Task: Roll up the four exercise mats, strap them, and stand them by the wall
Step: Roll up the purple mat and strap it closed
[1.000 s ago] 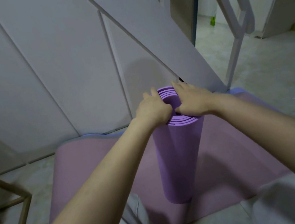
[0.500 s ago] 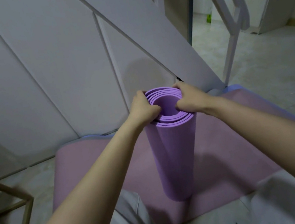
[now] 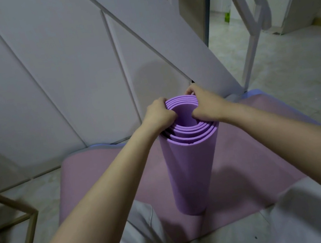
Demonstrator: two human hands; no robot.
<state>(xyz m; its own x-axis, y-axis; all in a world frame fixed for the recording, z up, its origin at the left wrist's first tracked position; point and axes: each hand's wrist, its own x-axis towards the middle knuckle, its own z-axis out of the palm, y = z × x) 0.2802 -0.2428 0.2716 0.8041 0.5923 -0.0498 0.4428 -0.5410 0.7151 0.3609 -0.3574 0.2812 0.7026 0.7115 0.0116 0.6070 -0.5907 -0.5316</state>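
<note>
Purple rolled mat [image 3: 191, 169] stands on end straight ahead of us, its long axis upright. Its foot rests on the pink flat mat [image 3: 100, 173], which lies unrolled on the floor [image 3: 39, 190].

From the left, the panelled wall [image 3: 43, 87] runs behind and to the left of the roll and stands apart from it. The pink mat's far edge reaches the wall's foot. Our left hand [image 3: 159, 115] grips the left side of the top rim, with the fingers curled over the layers. Between our hands the open coil faces up at us, its turns loose, with gaps on the near side. Our right hand [image 3: 206, 106] grips the right side of the rim, with the fingers hooked into the core.

Both hands sit level and about equally near, so we judge the next move to be a twist about that upright axis to tighten the coil. We see nothing tied round the roll, so binding it and setting it against the wall are not yet done.
</note>
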